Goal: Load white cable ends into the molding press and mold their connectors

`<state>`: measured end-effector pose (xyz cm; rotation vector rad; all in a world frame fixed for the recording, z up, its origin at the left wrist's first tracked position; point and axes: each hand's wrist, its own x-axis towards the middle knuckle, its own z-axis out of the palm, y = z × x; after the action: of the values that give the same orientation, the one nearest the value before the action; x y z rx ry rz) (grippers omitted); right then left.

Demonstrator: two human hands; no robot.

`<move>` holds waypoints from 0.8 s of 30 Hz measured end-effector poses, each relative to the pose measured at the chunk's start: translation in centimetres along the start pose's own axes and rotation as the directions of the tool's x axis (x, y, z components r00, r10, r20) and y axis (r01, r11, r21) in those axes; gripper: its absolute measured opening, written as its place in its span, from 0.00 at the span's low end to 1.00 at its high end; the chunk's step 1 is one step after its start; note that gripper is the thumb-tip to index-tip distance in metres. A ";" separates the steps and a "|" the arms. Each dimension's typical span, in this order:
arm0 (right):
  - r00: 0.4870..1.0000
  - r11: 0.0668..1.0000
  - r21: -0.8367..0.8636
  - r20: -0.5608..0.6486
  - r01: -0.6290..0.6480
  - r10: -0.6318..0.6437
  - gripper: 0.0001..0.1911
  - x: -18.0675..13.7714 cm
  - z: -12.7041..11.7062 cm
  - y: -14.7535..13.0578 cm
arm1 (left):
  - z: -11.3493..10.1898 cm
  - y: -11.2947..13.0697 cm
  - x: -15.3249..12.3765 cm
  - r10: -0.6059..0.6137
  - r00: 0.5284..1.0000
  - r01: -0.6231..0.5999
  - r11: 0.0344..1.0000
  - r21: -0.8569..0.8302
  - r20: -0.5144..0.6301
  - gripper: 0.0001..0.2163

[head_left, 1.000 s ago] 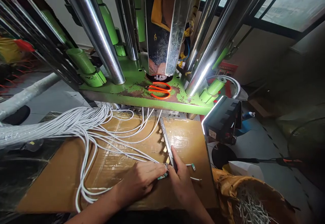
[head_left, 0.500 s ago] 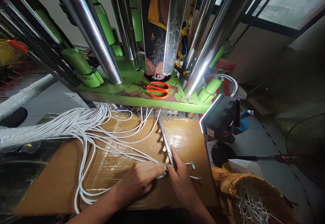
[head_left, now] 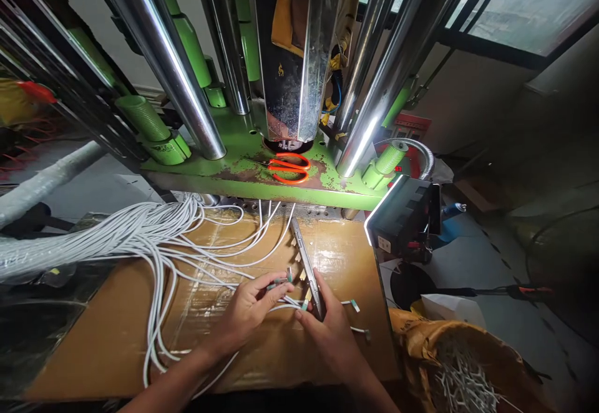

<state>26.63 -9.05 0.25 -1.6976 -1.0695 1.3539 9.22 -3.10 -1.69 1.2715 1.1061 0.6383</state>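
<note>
A thin white cable (head_left: 262, 283) with a small green-tipped connector was pinched between the fingertips of the left hand (head_left: 248, 310), just above the bench (head_left: 107, 338). The right hand (head_left: 330, 332) was closed on the near end of a long metal bar (head_left: 306, 262), and a second connector (head_left: 305, 305) lay at its thumb. The bar lay on the bench, running away toward the green press (head_left: 243, 166).

The cable was judged light, limp and slick-jacketed, so little would be gained by gripping it mid-length; a hold just behind the connector was thought best, where the end could be steered. The connector looked small and rigid, and probably easy to bend at its tip. The bar looked stiff and fairly light, and was best held at its end, clear of the small tabs along its left edge.

One bar was counted, with about four tabs showing. Two loose cable ends (head_left: 355, 306) lay just to the right of the right hand. The bundle of cables (head_left: 140, 232) fanning in from the left held too many strands to be counted. One pair of orange scissors (head_left: 289, 168) lay on the press. One sack (head_left: 456, 369) of white offcuts stood at the right.
</note>
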 end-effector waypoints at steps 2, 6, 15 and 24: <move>1.000 1.000 0.021 -0.005 0.000 0.001 0.41 0.2 -0.1 0.0 | -0.3 0.4 0.2 -0.034 0.999 0.034 0.999 -0.042 -0.005 0.17; 1.000 0.998 0.056 0.009 -0.001 0.000 0.42 0.5 -0.2 0.2 | -0.9 1.5 0.5 0.092 0.996 -0.093 0.979 0.179 0.016 0.12; 0.998 0.996 0.063 -0.007 -0.061 0.061 0.43 0.4 -0.1 -0.3 | -1.3 1.9 1.8 0.662 0.667 -0.736 0.511 0.444 0.342 0.11; 1.000 0.998 0.058 0.010 -0.028 0.028 0.42 0.4 -0.2 0.0 | -1.1 0.7 2.6 0.710 0.597 -0.786 0.422 0.452 0.374 0.13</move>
<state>26.85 -8.72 0.18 -1.6716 -1.0056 1.3983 9.40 -0.17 -1.70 2.3922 0.5514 0.8920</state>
